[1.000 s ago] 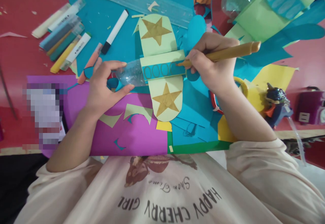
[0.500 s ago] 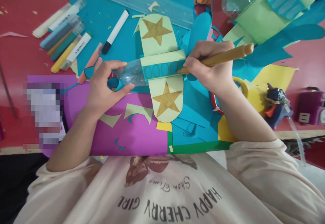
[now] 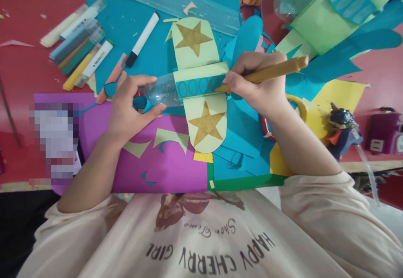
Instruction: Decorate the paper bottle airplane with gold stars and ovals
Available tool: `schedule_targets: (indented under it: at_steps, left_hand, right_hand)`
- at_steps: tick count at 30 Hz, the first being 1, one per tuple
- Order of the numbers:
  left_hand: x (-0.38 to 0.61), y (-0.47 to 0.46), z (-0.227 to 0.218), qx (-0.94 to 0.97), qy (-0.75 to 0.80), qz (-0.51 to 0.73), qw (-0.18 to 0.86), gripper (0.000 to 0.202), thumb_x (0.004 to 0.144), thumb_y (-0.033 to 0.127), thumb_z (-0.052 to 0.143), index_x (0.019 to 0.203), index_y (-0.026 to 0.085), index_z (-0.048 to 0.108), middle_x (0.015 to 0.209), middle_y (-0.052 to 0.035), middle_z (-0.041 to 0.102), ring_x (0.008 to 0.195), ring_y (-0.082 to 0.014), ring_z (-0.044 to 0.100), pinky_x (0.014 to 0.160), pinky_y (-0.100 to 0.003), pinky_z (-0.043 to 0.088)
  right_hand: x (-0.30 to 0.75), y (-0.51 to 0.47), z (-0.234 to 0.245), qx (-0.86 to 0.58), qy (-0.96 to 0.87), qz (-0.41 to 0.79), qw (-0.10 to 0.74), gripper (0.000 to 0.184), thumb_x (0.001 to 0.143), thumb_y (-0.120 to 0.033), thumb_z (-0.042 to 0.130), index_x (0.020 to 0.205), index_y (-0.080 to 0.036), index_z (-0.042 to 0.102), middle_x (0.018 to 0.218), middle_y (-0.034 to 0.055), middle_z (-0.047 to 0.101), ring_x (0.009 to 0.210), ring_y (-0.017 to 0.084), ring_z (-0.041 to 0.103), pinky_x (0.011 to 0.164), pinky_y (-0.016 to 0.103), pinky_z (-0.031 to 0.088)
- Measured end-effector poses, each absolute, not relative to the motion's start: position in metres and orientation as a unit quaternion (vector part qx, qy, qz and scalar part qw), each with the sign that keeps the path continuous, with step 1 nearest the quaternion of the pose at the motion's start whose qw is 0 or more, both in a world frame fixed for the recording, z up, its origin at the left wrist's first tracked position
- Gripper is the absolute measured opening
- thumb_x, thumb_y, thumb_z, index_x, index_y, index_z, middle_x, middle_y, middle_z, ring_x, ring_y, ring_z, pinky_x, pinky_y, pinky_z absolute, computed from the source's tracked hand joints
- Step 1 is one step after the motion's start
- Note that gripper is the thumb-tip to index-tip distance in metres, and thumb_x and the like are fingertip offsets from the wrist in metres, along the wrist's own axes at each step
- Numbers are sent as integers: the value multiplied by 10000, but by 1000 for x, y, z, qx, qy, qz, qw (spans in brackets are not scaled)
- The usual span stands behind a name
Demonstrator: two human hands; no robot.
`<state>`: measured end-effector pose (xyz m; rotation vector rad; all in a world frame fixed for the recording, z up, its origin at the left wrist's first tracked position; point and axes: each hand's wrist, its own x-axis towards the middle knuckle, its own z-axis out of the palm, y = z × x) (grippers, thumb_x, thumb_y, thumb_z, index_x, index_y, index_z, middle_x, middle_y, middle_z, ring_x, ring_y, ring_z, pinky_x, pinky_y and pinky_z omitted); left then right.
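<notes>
A clear plastic bottle (image 3: 162, 90) lies sideways in the middle, wrapped in pale green paper with a blue strip (image 3: 197, 87) that bears a row of brown ovals. My left hand (image 3: 129, 101) grips the bottle's left end between thumb and fingers. Two pale green paper wings (image 3: 217, 129) stick out from the wrap, each with a golden-brown star (image 3: 207, 124). My right hand (image 3: 256, 82) holds a brown marker (image 3: 273, 70), its tip on the strip's right end. Blue paper tail pieces (image 3: 248, 38) stand at the bottle's right end, partly behind that hand.
Several markers (image 3: 78, 38) lie at the upper left, with a black-capped marker (image 3: 143, 38) closer in. Purple paper (image 3: 173, 166) and cut scraps cover the near side. A glue gun (image 3: 344, 135), yellow tape roll (image 3: 299, 103) and another green-and-blue paper model (image 3: 327, 26) are to the right.
My right hand and the marker have shifted slightly left along the blue strip. The wrapped bottle has turned or moved a touch; my left hand keeps its hold.
</notes>
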<state>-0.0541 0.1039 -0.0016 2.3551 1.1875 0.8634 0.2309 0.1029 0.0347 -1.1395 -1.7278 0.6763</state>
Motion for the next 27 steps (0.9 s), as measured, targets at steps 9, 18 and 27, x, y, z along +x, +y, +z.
schedule_targets:
  at_steps: [9, 18, 27]
  left_hand:
    - [-60, 109, 8, 838, 422, 303, 170, 459, 835, 507, 695, 1189, 241, 571, 1069, -27, 684, 960, -199, 690, 1162, -560, 328]
    - [-62, 107, 5, 838, 437, 287, 156, 453, 797, 451, 675, 1200, 285, 554, 1127, -12, 665, 1151, -273, 630, 1177, -601, 271]
    - [-58, 108, 2, 854, 417, 288, 117, 524, 838, 568, 660, 1269, 290, 552, 1131, -17, 688, 1124, -254, 654, 1191, -553, 284]
  right_hand:
    - [233, 103, 40, -462, -608, 344, 546, 250, 785, -454, 650, 627, -270, 589, 523, -35, 623, 413, 131, 538, 365, 286, 424]
    - [223, 94, 34, -423, -603, 336, 587, 380, 854, -577, 611, 744, -220, 679, 551, -33, 641, 417, 89, 564, 358, 235, 416]
    - [281, 126, 42, -401, -754, 280, 439, 386, 779, -445, 750, 1110, -309, 605, 993, 16, 625, 851, 109, 605, 730, 243, 502]
